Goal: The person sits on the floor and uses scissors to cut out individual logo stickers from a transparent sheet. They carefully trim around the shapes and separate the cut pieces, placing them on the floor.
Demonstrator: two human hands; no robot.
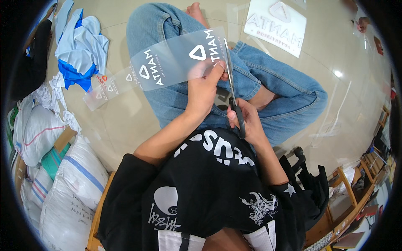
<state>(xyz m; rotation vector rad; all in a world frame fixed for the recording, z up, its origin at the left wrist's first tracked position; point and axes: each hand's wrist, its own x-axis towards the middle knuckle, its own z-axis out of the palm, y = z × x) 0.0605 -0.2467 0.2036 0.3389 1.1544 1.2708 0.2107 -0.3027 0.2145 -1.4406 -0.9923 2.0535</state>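
Observation:
My left hand (pixel 205 81) pinches a translucent film sheet (pixel 176 59) near its right end, thumb on top. White triangle logos and lettering are printed on the sheet, which stretches left across my knee. Black-handled scissors (pixel 230 75) are in my right hand (pixel 251 122), fingers in the handle loops. Their long metal blades run upward along the sheet's right edge, close to my left fingertips; how far apart the blades are is hard to see. A fainter clear strip (pixel 99 98) with red and white prints continues at the left; I cannot tell whether it is joined to the sheet.
My crossed legs in blue jeans (pixel 289 72) lie under the work on a tiled floor (pixel 125 125). A white printed sheet (pixel 276 26) lies ahead, to the right. Crumpled blue cloth-like material (pixel 81 47) and stuffed white sacks (pixel 75 175) are at left. Wooden frames (pixel 348 188) stand at right.

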